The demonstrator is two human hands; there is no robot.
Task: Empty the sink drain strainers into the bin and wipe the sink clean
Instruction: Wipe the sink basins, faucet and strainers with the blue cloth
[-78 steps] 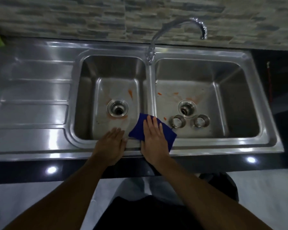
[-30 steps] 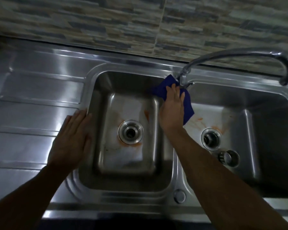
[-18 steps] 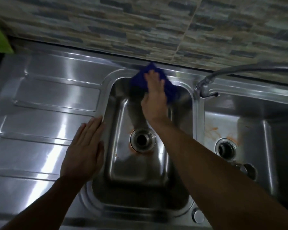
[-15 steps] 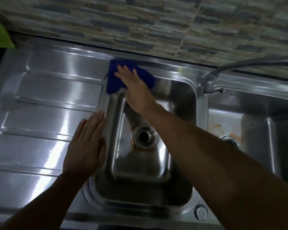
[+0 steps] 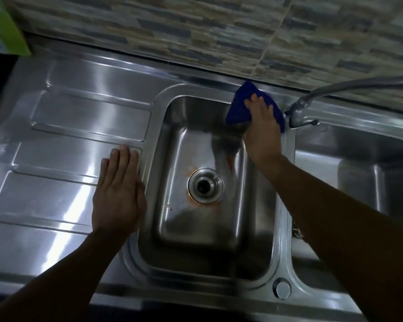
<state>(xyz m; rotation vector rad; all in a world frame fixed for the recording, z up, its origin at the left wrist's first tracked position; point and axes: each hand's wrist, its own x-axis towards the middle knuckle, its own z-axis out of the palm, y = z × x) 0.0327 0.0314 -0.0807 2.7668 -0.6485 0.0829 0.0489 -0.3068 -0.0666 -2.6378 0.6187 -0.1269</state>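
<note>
- Sink (image 5: 149, 126), head view: the steel double sink fills the frame under a stone-patterned wall, its ribbed draining board (image 5: 63, 159) to my left, the left basin (image 5: 196, 228) in the middle and the right basin (image 5: 349, 173) partly cut off at the edge.
- My right hand (image 5: 262, 129) lies flat, fingers spread, pressing a blue cloth (image 5: 237, 108) against the back rim of the left basin, just beside the base of the tap (image 5: 298, 112); it presses the cloth to the steel and does not close around it.
- My left hand (image 5: 119, 194) rests open, palm down, on the draining board at the basin's left edge, holding nothing and steadying me.
- The drain (image 5: 205, 185) in the left basin sits open, ringed by an orange stain (image 5: 196, 203), with small specks on the floor to its left. No strainer or bin shows in this frame.
- As I judge it, the step in hand is the wiping, now on the rim and not yet on the basin floor.
- The next move, I judge, calls for bringing the cloth down the back wall to the floor and rubbing firmly around the drain, where the stain looks most stubborn; whether the right basin is dirty I cannot tell from here.
</note>
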